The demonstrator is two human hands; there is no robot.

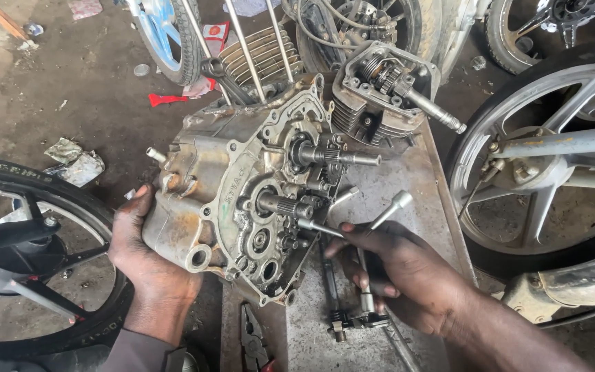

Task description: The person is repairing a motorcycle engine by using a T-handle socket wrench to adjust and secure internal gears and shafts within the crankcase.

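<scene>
Head view, from near to far: at the bottom centre of the frame pliers (253,341) lie on the metal bench (421,186), and a small shaft with a gear (333,303) lies just beside them. Above this, the right hand (408,272) is clenched around a T-wrench (373,227); its socket end points to the lower middle of the crankcase (242,200). The left hand (142,251) grasps the crankcase from its left side, thumb on top and fingers wrapped under the lower edge. The crankcase stands on its edge in the centre of the frame, leaning partly on the bench. I judge it heavy and stiff, a cast metal body, and its surface looks oily and dirty, so it can slip. The two protruding shafts (332,157) and the small gears are not good places to hold; the thick outer wall and the bottom lug seem safer, with one hand supporting from below. Further up, a cylinder head (377,93) rests at the top of the bench, and long studs (246,52) rise from the case. Wheels (538,158) stand at the right and left edges.
</scene>
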